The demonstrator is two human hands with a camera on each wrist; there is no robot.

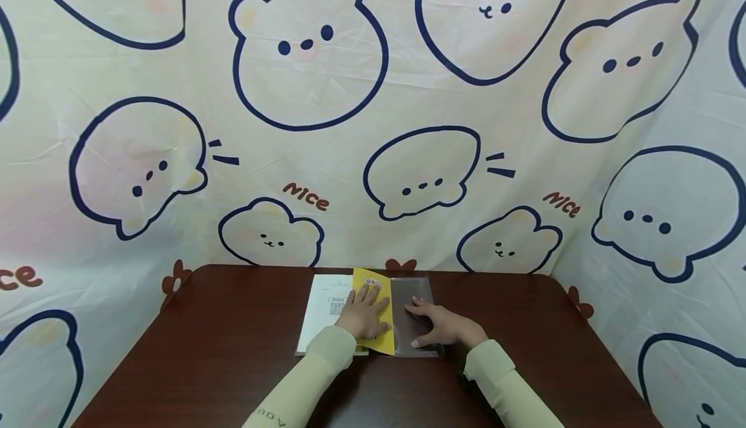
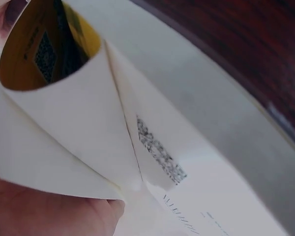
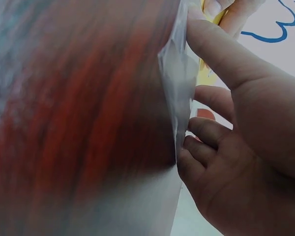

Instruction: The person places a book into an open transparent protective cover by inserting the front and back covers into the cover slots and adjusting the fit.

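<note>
A thin white booklet (image 1: 322, 311) lies open on the dark brown table (image 1: 233, 344), with its yellow cover (image 1: 373, 280) turned over to the right. My left hand (image 1: 364, 316) lies flat on that cover with straight fingers. The left wrist view shows the yellow cover (image 2: 19, 59) curling up over the white page (image 2: 211, 162), and my left hand (image 2: 39, 216) is at the bottom edge. To the right lies a clear plastic sleeve (image 1: 415, 289). My right hand (image 1: 445, 327) rests on it with spread fingers. In the right wrist view my right hand's fingertips (image 3: 196, 157) touch the plastic sleeve's edge (image 3: 179, 88).
A cloth with cartoon bear outlines (image 1: 309, 46) hangs behind the table and wraps round both sides. Bare wood lies to the left (image 1: 233, 344) and to the right (image 1: 524, 324) of the booklet. The table's far corners are rounded.
</note>
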